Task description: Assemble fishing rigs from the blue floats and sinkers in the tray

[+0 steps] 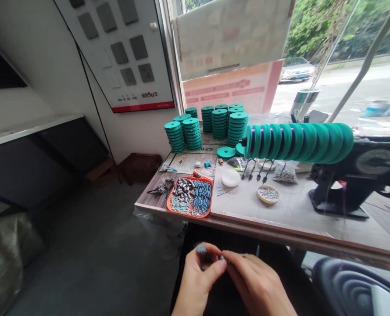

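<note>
My left hand (199,274) and my right hand (257,278) meet low in the view, above dark clothing on my lap. Their thumbs and fingertips pinch together around a small greyish piece (223,258), mostly hidden by the fingers. A bluish, beaded-looking cluster (201,249) shows at the left index finger; I cannot tell whether it is worn or held. A thin blue tip (258,250) sticks up behind the right hand. Nearest on the table is an orange tray (169,206) of dark metallic cylinders, blue striped tubes, pale green pieces and small silvery bits.
Stacked green foam spools (219,125) stand at the back. More spools (300,141) fill a horizontal rod on a black machine (339,193) at right. A round dish of grey beads (268,194), a white lid (230,178) and a bead bag (285,174) lie on the table.
</note>
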Action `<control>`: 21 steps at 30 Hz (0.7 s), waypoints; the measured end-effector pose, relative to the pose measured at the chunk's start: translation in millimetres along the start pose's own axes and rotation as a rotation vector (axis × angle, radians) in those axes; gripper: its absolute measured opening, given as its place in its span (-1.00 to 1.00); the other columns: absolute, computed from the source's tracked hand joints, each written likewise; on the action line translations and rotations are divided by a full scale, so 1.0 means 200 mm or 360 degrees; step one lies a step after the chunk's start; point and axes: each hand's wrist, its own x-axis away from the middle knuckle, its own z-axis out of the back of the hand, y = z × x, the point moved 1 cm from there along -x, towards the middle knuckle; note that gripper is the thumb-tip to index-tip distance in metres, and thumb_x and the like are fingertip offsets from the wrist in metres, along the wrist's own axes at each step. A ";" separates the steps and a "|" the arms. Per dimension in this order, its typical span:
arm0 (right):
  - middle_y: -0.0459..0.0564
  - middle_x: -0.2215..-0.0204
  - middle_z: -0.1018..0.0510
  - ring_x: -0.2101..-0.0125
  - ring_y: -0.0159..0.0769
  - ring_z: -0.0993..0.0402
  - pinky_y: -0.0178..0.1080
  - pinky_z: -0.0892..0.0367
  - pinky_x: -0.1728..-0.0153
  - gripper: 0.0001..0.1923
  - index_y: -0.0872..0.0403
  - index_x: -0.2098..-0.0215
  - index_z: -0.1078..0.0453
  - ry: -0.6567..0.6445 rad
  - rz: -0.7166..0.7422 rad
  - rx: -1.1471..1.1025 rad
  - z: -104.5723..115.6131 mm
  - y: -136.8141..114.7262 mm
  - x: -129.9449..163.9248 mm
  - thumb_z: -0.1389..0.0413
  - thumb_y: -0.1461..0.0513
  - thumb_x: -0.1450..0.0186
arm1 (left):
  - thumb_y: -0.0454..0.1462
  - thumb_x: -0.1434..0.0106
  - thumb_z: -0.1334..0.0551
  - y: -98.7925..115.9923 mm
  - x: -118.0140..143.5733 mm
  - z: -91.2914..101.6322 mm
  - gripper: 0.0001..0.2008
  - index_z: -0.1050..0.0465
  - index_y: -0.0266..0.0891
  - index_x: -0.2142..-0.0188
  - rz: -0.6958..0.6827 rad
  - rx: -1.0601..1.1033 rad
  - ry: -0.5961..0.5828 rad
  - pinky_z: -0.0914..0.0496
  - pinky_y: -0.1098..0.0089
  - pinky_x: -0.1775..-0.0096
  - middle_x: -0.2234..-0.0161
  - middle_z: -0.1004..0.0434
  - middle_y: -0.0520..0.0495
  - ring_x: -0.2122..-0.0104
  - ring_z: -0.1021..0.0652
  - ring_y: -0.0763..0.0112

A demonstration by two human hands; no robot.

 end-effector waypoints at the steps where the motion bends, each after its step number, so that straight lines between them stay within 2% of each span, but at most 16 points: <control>1: -0.06 0.53 -0.44 0.55 -0.46 -0.39 -0.42 -0.30 0.51 -0.79 0.14 0.26 -0.30 0.0003 0.0005 0.0001 0.00 0.00 0.00 0.17 0.33 -0.36 | -0.20 0.14 -0.37 0.02 0.00 0.00 -0.68 -0.38 -0.32 0.40 -0.0071 -0.0077 0.0003 -0.21 0.77 0.46 0.51 -0.33 0.09 0.53 -0.32 0.84; 4: -0.07 0.55 -0.42 0.56 -0.46 -0.38 -0.41 -0.27 0.52 -0.80 0.14 0.30 -0.29 -0.0017 0.0006 -0.0002 0.00 0.00 -0.01 0.16 0.36 -0.34 | -0.12 0.12 -0.34 0.07 0.00 0.00 -0.67 -0.39 -0.37 0.51 -0.0238 -0.0310 0.0049 -0.23 0.76 0.42 0.47 -0.34 0.04 0.44 -0.37 0.77; 6: -0.07 0.55 -0.42 0.57 -0.46 -0.37 -0.40 -0.26 0.54 -0.80 0.14 0.30 -0.29 -0.0040 -0.0008 -0.0013 0.01 0.00 -0.01 0.16 0.36 -0.33 | -0.09 0.13 -0.34 0.07 0.00 0.00 -0.64 -0.37 -0.39 0.56 -0.0274 -0.0348 0.0063 -0.21 0.76 0.43 0.47 -0.33 0.04 0.44 -0.36 0.77; 9: -0.07 0.54 -0.41 0.56 -0.44 -0.35 -0.37 -0.23 0.53 -0.82 0.14 0.29 -0.29 -0.0067 -0.0021 -0.0050 0.01 0.00 -0.02 0.14 0.36 -0.32 | -0.11 0.15 -0.36 0.06 0.00 -0.01 -0.64 -0.34 -0.39 0.59 -0.0274 -0.0128 -0.0009 -0.20 0.75 0.46 0.47 -0.30 0.06 0.50 -0.33 0.82; 12: -0.07 0.54 -0.38 0.55 -0.41 -0.29 -0.33 -0.17 0.54 -0.84 0.12 0.30 -0.29 -0.0023 -0.0073 -0.0122 0.01 -0.02 -0.02 0.12 0.34 -0.32 | -0.12 0.16 -0.36 0.04 0.01 -0.02 -0.64 -0.28 -0.35 0.57 -0.0201 0.0282 -0.0165 -0.08 0.72 0.58 0.46 -0.31 0.09 0.62 -0.23 0.88; 15: -0.07 0.50 -0.40 0.50 -0.39 -0.28 -0.28 -0.22 0.41 -0.83 0.12 0.30 -0.31 0.0004 0.0067 -0.0127 0.04 0.00 -0.05 0.11 0.36 -0.31 | -0.11 0.14 -0.35 0.06 0.03 -0.01 -0.64 -0.25 -0.33 0.58 -0.0181 0.0368 -0.0280 -0.03 0.72 0.60 0.56 -0.25 0.10 0.62 -0.25 0.83; 18: -0.04 0.38 -0.46 0.30 -0.32 -0.33 -0.15 -0.19 0.11 -0.83 0.13 0.29 -0.35 -0.0017 0.0314 0.0091 0.13 0.11 -0.12 0.07 0.38 -0.29 | -0.14 0.12 -0.34 0.12 0.05 0.06 -0.65 -0.24 -0.35 0.60 -0.0233 0.0144 -0.0266 -0.03 0.71 0.59 0.62 -0.18 0.12 0.65 -0.19 0.86; 21: -0.01 0.26 -0.48 0.11 -0.14 -0.28 -0.02 -0.15 0.05 -0.84 0.08 0.29 -0.40 0.0011 0.0374 0.0428 0.24 0.26 -0.22 -0.02 0.38 -0.23 | -0.15 0.13 -0.34 0.20 0.09 0.13 -0.66 -0.23 -0.34 0.61 -0.0241 0.0043 -0.0166 -0.01 0.72 0.60 0.60 -0.17 0.14 0.66 -0.16 0.88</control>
